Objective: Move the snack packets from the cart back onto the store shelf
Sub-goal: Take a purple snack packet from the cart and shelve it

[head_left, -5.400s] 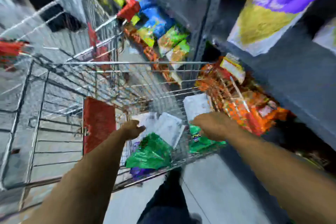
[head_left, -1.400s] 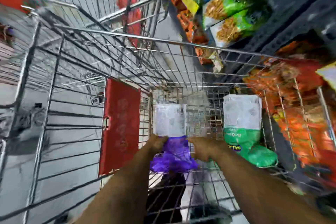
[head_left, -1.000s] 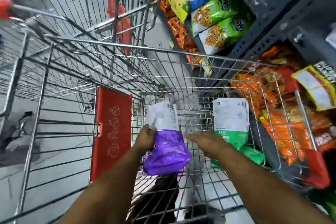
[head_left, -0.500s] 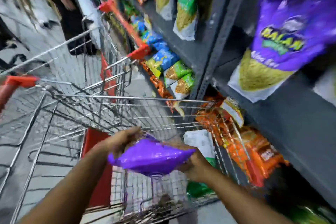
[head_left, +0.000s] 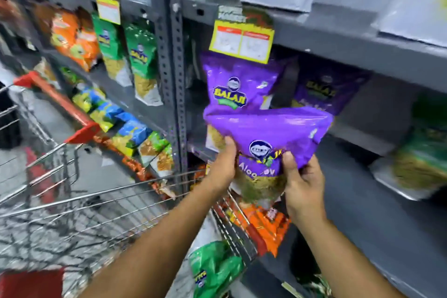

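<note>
Held packet: a purple packet [head_left: 271,133], centre of the frame, gripped from both sides and raised in front of the grey shelf [head_left: 358,38]; its top flops over toward the camera, and a yellow snack shows through the clear lower part.
Left hand [head_left: 223,167]: just left of centre, fingers curled around the packet's left edge, thumb on the front.
Right hand [head_left: 302,184]: right of centre, pinching the packet's lower right side, thumb on the front and fingers behind.
Shelf stock: a second purple packet [head_left: 239,84] stands upright just behind and above the held one; a third [head_left: 324,92], dimmer, sits farther right on the same level.
Price tag [head_left: 242,40]: yellow, hanging from the shelf edge above the purple packets; its print is too blurred to read.
Cart [head_left: 101,196]: wire, lower left of the frame, with a red handle [head_left: 58,106] at left.
Green packet [head_left: 215,271]: bottom centre, lying inside the cart's right corner, between the two forearms.
Other stock: green packets [head_left: 140,60] and an orange one [head_left: 75,38] upper left; orange packets [head_left: 266,225] on the low shelf just beside the cart; a green one [head_left: 420,159] at far right, blurred.
Upright [head_left: 173,55]: perforated grey post, dividing the shelf bays.
</note>
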A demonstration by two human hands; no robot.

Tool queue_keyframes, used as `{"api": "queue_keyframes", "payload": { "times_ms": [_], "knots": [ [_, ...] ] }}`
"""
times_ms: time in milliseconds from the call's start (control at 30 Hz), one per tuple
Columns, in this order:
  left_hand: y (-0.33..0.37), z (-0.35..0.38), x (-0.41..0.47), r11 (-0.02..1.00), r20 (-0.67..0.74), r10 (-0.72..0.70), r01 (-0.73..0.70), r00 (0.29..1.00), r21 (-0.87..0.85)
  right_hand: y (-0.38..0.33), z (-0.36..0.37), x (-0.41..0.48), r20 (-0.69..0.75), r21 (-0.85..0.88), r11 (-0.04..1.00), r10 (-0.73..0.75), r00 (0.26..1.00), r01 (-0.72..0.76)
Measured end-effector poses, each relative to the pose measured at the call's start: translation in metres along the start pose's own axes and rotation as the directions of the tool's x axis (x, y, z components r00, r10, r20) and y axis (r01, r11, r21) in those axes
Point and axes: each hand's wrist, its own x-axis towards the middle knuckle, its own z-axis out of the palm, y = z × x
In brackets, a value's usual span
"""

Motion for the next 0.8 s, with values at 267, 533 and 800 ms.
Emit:
{"api": "queue_keyframes", "payload": {
  "times_ms": [267,533,800],
  "knots": [
    [0.034,0.094,0.041,0.986,0.179,0.105,-0.079,0.978,-0.146,0.005,-0.048,0.060,-0.252,-0.153,0.988,-0.065,0.966,0.027],
    [0.021,0.115,0.076,0.978,0.249,0.137,-0.090,0.959,-0.190,0.025,-0.061,0.073,-0.281,-0.253,0.966,-0.123,0.952,0.050],
    [-0.008,0.062,0.054,0.940,0.279,0.331,-0.340,0.902,-0.016,0.035,-0.083,0.016,-0.325,-0.488,0.872,-0.217,0.920,0.033]
  ]
}}
